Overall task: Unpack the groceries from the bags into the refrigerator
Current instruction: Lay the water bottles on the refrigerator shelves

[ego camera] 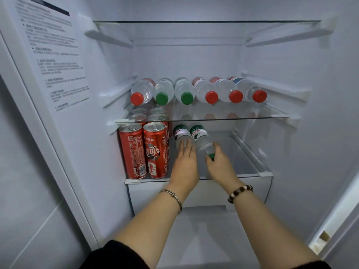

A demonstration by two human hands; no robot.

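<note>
Two water bottles lie on their sides on the lower shelf (252, 174) of the fridge, touching each other, bases toward the back. The left bottle (181, 133) sits just beside the cola cans (155, 150). The left hand (185, 164) rests on it with fingers laid out fairly straight along its body, not curled round it. The right bottle (202, 138) has a green cap at the near end. The right hand (219, 164) grasps that end, thumb and fingers curled round the neck and cap.

The cans stand upright in rows on the left part of the same shelf. On the glass middle shelf (233, 118) above, six bottles (198, 92) lie side by side with caps facing out: one red, two green, three red. The top shelf (206, 21) is glass too. A white drawer (213, 193) sits under the lower shelf.

The left wrist wears a thin bangle (172, 197), the right a bead bracelet (240, 193). A printed sheet (52, 55) covers the left wall.
</note>
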